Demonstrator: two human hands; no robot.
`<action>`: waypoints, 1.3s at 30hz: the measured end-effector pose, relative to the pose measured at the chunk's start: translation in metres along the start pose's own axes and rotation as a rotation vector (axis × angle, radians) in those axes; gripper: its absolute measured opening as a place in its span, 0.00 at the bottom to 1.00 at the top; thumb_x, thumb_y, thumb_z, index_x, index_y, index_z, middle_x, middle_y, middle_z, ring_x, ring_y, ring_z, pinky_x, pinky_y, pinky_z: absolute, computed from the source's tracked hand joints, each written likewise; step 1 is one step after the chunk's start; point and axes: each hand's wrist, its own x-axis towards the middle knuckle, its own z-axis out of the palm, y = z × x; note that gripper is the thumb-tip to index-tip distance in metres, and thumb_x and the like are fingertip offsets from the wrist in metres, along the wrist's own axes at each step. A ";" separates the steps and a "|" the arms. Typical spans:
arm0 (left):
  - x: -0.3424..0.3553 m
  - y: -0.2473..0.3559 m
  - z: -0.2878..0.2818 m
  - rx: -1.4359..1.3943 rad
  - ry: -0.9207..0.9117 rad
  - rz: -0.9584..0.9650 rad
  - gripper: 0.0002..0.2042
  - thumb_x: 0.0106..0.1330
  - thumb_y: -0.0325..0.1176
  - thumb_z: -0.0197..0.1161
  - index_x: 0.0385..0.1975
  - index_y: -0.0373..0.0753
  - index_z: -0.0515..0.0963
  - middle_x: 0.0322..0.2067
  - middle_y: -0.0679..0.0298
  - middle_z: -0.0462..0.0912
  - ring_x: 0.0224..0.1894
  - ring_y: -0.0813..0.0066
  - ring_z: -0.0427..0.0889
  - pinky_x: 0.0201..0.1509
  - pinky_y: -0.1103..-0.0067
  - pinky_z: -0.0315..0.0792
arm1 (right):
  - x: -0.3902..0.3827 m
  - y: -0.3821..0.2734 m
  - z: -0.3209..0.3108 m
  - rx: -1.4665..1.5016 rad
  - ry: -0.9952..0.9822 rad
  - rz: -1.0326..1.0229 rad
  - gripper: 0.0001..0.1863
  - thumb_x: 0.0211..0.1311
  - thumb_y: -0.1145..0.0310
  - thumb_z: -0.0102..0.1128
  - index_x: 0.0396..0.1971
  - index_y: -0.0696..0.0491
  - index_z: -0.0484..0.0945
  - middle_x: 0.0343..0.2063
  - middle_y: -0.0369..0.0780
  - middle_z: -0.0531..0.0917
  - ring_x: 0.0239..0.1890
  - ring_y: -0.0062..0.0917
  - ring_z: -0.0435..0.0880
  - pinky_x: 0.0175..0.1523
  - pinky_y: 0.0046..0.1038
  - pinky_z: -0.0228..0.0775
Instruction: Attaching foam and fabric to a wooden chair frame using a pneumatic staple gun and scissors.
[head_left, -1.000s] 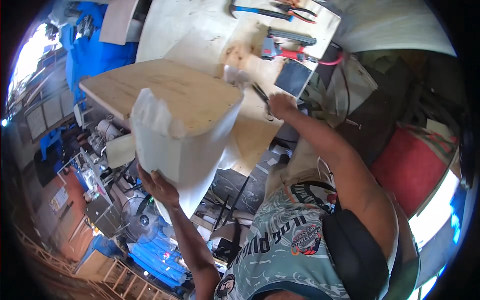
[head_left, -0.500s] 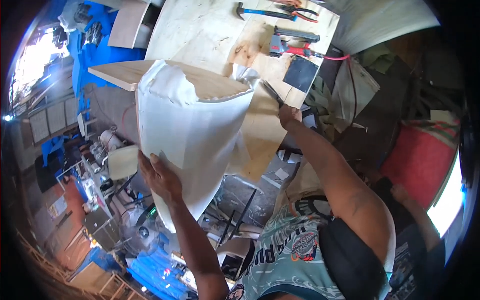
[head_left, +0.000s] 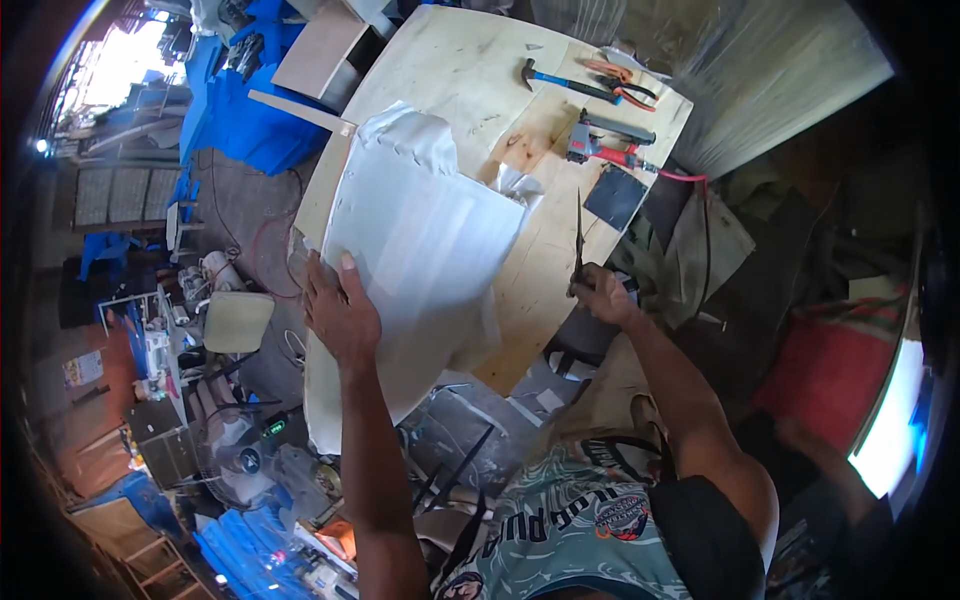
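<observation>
A curved panel covered in white material [head_left: 420, 230] lies over the wooden worktable, its cover bunched and ragged along the far edge. Against the panel's left side rests my left hand [head_left: 342, 310], fingers stretched out and thumb apart. My right hand [head_left: 603, 294] is closed around the handles of a pair of scissors [head_left: 578, 240] at the table's right edge. The long, narrow blades point away from me and look closed. Part of the handles is hidden by my fingers.
On the worktable [head_left: 450, 60] lie a hammer [head_left: 570, 82], pliers [head_left: 625, 88], a staple gun [head_left: 605, 140] with a red hose, and a dark square piece [head_left: 615, 196]. A chair [head_left: 238, 322] and fan [head_left: 245, 460] stand left. Behind on the right, another person's arm [head_left: 825, 455] shows.
The panel has come down from a raised tilt to lie flatter on the table, my left hand staying at its side. My right hand has drawn nearer with the scissors, turning them upright in view.
</observation>
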 end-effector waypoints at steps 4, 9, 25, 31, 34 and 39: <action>0.008 0.029 0.001 -0.018 -0.008 0.040 0.33 0.74 0.54 0.49 0.67 0.32 0.66 0.65 0.45 0.70 0.68 0.45 0.67 0.72 0.58 0.55 | -0.011 -0.041 -0.048 0.059 -0.145 -0.253 0.18 0.49 0.65 0.79 0.32 0.57 0.77 0.23 0.37 0.82 0.27 0.23 0.82 0.33 0.28 0.73; 0.005 0.022 0.004 0.004 -0.004 0.019 0.32 0.73 0.52 0.50 0.66 0.30 0.67 0.64 0.44 0.72 0.67 0.45 0.68 0.72 0.61 0.57 | 0.029 -0.120 -0.079 -0.601 -0.314 -0.365 0.33 0.43 0.39 0.76 0.31 0.55 0.76 0.27 0.42 0.84 0.34 0.41 0.85 0.41 0.40 0.74; 0.005 0.022 0.003 0.016 0.021 0.026 0.32 0.73 0.54 0.51 0.66 0.32 0.68 0.62 0.45 0.73 0.66 0.45 0.69 0.71 0.60 0.57 | 0.126 -0.182 -0.073 -0.684 -0.622 -0.679 0.35 0.43 0.41 0.77 0.38 0.56 0.75 0.33 0.46 0.82 0.42 0.45 0.83 0.48 0.42 0.75; 0.001 0.024 0.003 0.012 0.002 0.009 0.33 0.73 0.54 0.51 0.66 0.31 0.68 0.61 0.45 0.74 0.66 0.46 0.69 0.72 0.60 0.56 | 0.098 -0.184 -0.074 -0.713 -0.493 -0.692 0.36 0.45 0.39 0.76 0.39 0.57 0.76 0.33 0.47 0.82 0.41 0.45 0.83 0.47 0.42 0.75; 0.002 0.028 0.001 0.019 0.025 0.025 0.33 0.72 0.54 0.51 0.66 0.31 0.67 0.61 0.45 0.74 0.65 0.46 0.70 0.72 0.60 0.56 | 0.074 -0.178 -0.072 -0.742 -0.421 -0.625 0.35 0.47 0.38 0.73 0.36 0.57 0.76 0.30 0.47 0.82 0.38 0.46 0.83 0.44 0.43 0.75; -0.002 0.031 0.000 0.059 0.009 0.007 0.33 0.71 0.51 0.54 0.67 0.31 0.66 0.61 0.44 0.73 0.66 0.46 0.67 0.72 0.60 0.54 | 0.034 -0.207 -0.077 -0.809 -0.358 -0.468 0.34 0.52 0.31 0.64 0.33 0.52 0.79 0.24 0.49 0.83 0.31 0.48 0.85 0.38 0.45 0.77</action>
